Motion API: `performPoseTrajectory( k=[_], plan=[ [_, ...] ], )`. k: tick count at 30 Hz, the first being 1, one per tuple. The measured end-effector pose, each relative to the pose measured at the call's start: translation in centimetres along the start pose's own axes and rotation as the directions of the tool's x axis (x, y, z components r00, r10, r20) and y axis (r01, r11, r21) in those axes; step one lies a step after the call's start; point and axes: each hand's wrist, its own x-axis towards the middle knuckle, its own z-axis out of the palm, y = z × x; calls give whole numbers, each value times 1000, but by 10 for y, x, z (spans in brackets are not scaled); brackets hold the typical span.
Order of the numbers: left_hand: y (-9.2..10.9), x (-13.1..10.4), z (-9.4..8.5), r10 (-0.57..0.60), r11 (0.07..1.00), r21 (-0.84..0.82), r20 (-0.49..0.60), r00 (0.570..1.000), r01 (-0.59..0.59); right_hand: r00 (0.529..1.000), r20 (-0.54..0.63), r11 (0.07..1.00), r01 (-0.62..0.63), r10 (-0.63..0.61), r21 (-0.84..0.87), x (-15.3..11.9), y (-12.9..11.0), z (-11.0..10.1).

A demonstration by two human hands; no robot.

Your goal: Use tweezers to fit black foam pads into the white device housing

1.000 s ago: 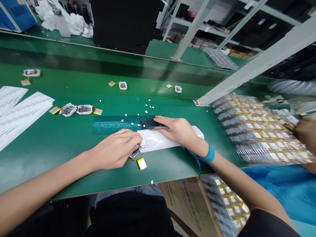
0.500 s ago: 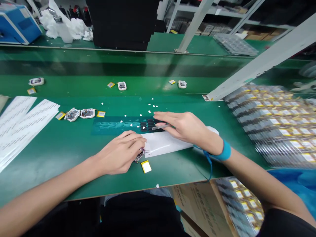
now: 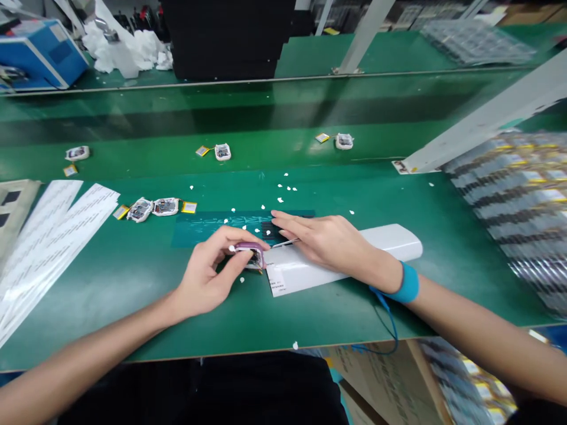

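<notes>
Between its thumb and fingers, my left hand (image 3: 215, 268) grips a small device casing (image 3: 253, 255) with a purple edge, tilted so the electronics inside show. My right hand (image 3: 325, 243), with a blue wrist strap (image 3: 408, 283), holds thin metal tweezers (image 3: 286, 242) pointing left towards the casing. Under the right hand lies a white glossy sheet (image 3: 301, 274) with small print at its left end. Behind both hands is a teal translucent sheet (image 3: 204, 227) with black strips (image 3: 268, 230), partly hidden by the right fingers.
Two open casings (image 3: 165, 206) with yellow-edged batteries lie left of centre, beside long white printed strips (image 3: 57, 236). More casings (image 3: 222, 151) sit on the green back strip. Stacked clear trays (image 3: 522, 200) stand right, near a white post (image 3: 482, 118). Small white bits dot the table.
My left hand has lifted and turned the casing, now gripping it beside the tweezers. The battery that lay near it is no longer visible. The view has shifted, and the right hand remains over the white sheet.
</notes>
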Motion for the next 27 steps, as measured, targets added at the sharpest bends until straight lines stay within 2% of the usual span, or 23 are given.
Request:
performPoseTrajectory(
  k=[3, 5, 7, 9, 13, 15, 18, 22, 27],
  plan=[
    [9, 7, 0, -139, 980, -155, -100, 985, 122, 999, 42, 999, -16, 14, 47, 0, -2, -1],
    [12, 12, -1, -216, 970, -146, -154, 964, 194, 999, 43, 997, -22, 18, 77, 0, -1, -1],
    [14, 15, -2, -282, 956, -132, -180, 942, 261, 1000, -7, 995, -15, 16, 100, -1, 0, -1],
    [15, 16, -2, -353, 932, -140, -141, 925, 334, 996, -82, 993, -13, 23, 118, -3, 1, -2],
    [18, 13, 2, -459, 876, -142, 45, 888, 460, 965, -254, 979, -16, 68, 203, -2, -8, -12],
    [19, 11, 5, -475, 867, -126, 82, 876, 482, 951, -304, 971, 29, 45, 236, 2, -19, -20],
    [19, 9, 8, -456, 879, -107, 99, 884, 465, 956, -293, 975, 96, -34, 201, 9, -36, -25],
    [18, 7, 8, -419, 899, -98, 94, 903, 427, 955, -291, 983, 102, -54, 152, 14, -45, -18],
    [17, 4, 8, -420, 898, -105, 85, 904, 427, 940, -340, 983, 97, -39, 156, 9, -45, -9]
  ],
)
